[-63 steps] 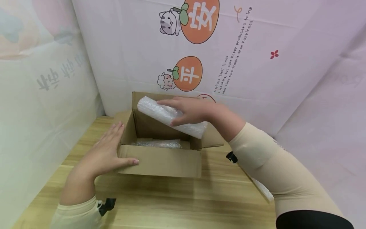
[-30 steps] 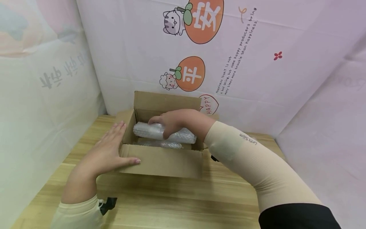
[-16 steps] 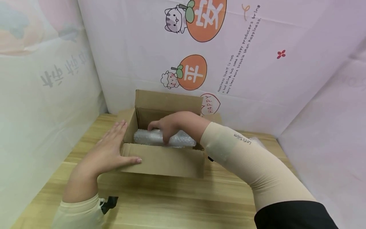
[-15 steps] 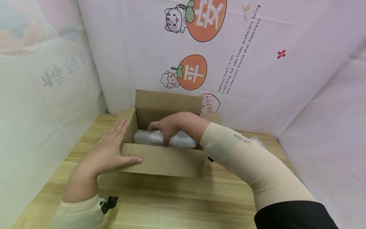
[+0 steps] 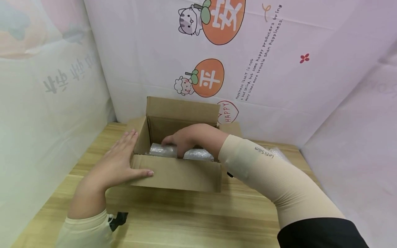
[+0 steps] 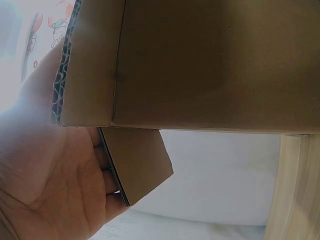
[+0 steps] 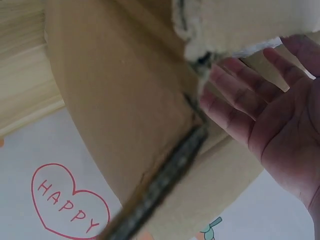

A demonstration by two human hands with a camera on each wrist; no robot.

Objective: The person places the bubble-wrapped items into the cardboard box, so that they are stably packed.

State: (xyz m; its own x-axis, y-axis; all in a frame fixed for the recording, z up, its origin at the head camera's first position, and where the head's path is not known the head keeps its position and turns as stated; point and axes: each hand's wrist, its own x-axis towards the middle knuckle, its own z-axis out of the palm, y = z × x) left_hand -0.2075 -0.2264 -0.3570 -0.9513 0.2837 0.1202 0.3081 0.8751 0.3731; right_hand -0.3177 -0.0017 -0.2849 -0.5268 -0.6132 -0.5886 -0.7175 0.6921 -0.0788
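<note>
An open cardboard box [image 5: 176, 174] stands on the wooden table with its flaps spread. My left hand [image 5: 116, 162] rests against its left corner, the fingers straight along the side flap [image 6: 137, 160] and the thumb lying across the front flap. Inside the box, my right hand [image 5: 189, 137] holds a roll of bubble wrap [image 5: 198, 154] from above, thumb at its near side and fingers over it. The front flap hides the lower part of the roll. In the right wrist view, the right hand [image 7: 280, 105] reaches past the torn cardboard edge, with a bit of bubble wrap [image 7: 255, 48] beyond the fingers.
Behind the right forearm, another piece of bubble wrap [image 5: 277, 154] lies on the table [image 5: 198, 220]. A printed white cloth [image 5: 270, 79] hangs close behind the box, and more cloth walls the left and right sides. A black strap end [image 5: 118, 221] sticks out from the left sleeve.
My right hand has lowered the roll of bubble wrap from above the box down into it, sinking slightly further in the last half second. My left hand has stayed at the corner.
</note>
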